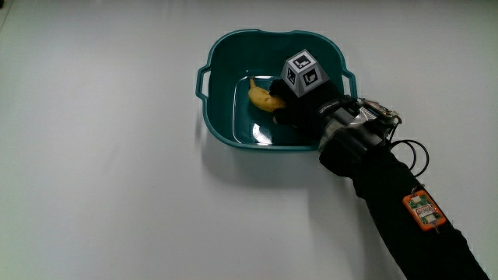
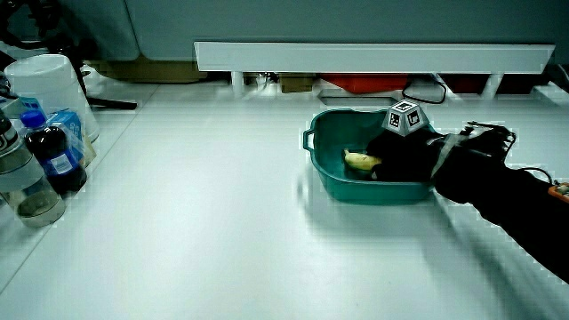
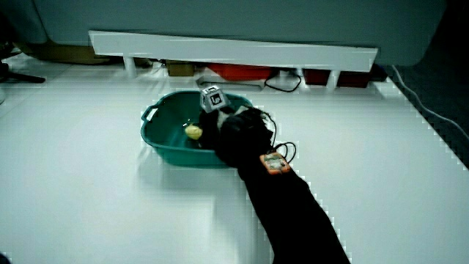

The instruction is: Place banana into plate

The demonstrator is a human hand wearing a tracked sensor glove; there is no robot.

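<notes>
A yellow banana lies inside a teal basin with two handles, the only dish on the table. The gloved hand reaches down into the basin over its rim nearest the person. The fingers curl around the banana's end, which they hide; the rest of the banana sticks out toward the basin's middle. The patterned cube sits on the back of the hand. In both side views the banana rests low in the basin against the hand.
A white tub and plastic bottles stand together at the table's edge in a side view. The low white partition runs along the table's end. An orange tag is strapped to the forearm.
</notes>
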